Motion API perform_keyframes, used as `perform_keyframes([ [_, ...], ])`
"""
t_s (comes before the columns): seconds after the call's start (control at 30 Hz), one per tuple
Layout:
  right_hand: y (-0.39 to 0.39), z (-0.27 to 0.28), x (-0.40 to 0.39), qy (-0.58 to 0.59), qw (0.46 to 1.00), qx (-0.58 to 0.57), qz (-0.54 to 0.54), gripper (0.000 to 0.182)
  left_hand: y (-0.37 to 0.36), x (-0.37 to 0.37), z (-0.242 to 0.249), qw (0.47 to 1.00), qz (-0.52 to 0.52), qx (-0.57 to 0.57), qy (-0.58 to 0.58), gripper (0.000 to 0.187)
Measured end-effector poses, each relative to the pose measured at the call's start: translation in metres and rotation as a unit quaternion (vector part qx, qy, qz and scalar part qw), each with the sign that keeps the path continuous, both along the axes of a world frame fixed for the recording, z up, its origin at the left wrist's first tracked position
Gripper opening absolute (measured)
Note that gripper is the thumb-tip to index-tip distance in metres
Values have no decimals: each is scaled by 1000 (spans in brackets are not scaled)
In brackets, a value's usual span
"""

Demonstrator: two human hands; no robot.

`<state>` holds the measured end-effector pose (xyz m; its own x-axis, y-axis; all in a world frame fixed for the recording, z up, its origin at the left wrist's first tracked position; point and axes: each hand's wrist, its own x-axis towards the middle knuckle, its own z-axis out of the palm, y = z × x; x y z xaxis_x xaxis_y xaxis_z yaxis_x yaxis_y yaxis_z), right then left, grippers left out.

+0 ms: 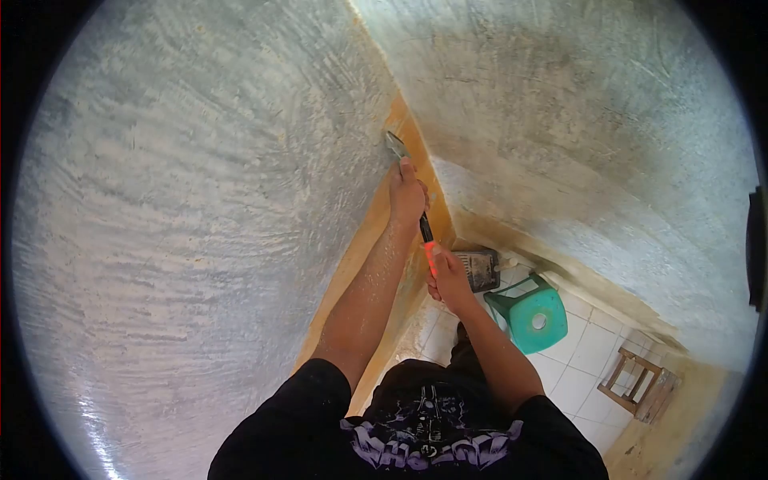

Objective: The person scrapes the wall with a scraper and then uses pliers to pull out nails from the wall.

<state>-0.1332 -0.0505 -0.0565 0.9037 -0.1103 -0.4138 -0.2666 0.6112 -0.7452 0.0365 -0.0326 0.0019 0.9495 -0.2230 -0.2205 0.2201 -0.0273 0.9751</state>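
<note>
A long-handled scraper (426, 230) with a black shaft and an orange-red grip runs between both my hands. My left hand (408, 196) is wrapped round its upper part, just below the metal blade. Lower down, my right hand (448, 278) grips the orange-red end. The blade's tip lies at the border between the grey, streaked wall surface (200, 192) and an orange-yellow strip (408, 128) beside the wall corner. Whether the blade's edge touches the wall cannot be made out clearly.
Below the right-hand wall (560, 120), a green plastic stool (548, 308) stands on white floor tiles (588, 348). A dark, dirty tray (484, 270) lies near the corner. Farther right is a small wooden stool (632, 380).
</note>
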Motion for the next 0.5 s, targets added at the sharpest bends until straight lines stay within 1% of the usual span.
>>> perform_keyframes([
  [0.13, -5, -3, -2, 19, 1000, 9, 7, 42, -1, -9, 3, 1000, 13, -21, -4, 39],
  [0.23, 3, -4, -7, 24, 1000, 10, 1, 39, 3, -14, 5, 1000, 29, 3, 0, 40],
  [0.3, 4, -7, -3, 22, 1000, 19, -8, 37, -3, -9, 4, 999, 27, 1, -22, 40],
  [0.4, -9, -10, 3, 11, 999, 39, 12, 41, -8, -3, -3, 998, 46, 18, -29, 42],
  [0.5, -2, -29, -6, -2, 1000, 28, 11, 41, -2, -8, -14, 997, 65, 18, -35, 40],
])
